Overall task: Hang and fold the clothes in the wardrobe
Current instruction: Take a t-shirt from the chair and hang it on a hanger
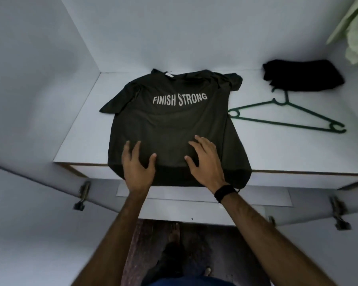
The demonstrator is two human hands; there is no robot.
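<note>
A dark T-shirt [169, 129], printed "FINISH STRONG", lies spread flat on the white wardrobe shelf [79, 129], collar toward the back wall and hem draped over the front edge. The left hand [137, 170] and right hand [206, 162] rest palm-down on the lower body of the shirt, fingers spread; each grip is apart, pressing rather than pinching, with no cloth gathered between the fingers. The step in hand appears to be smoothing the garment before the first fold. To do it well, the palms should sweep outward from the centre toward the side seams and sleeves, so that creases leave the panel rather than bunch in it; the hanging hem should be drawn up onto the shelf before any fold is made, and the two sleeves laid level so the fold lines come out symmetrical. A green hanger [287, 116] lies just right of the shirt, its hook reaching a folded black garment [302, 76] near the back right corner; neither touches the hands. A pale green cloth [357, 38] is cut off at the upper right, so its full form cannot be told. The shirt's hem is partly hidden behind the hands, and the right sleeve is crumpled, its edge hard to trace. The floor below is blurred.
</note>
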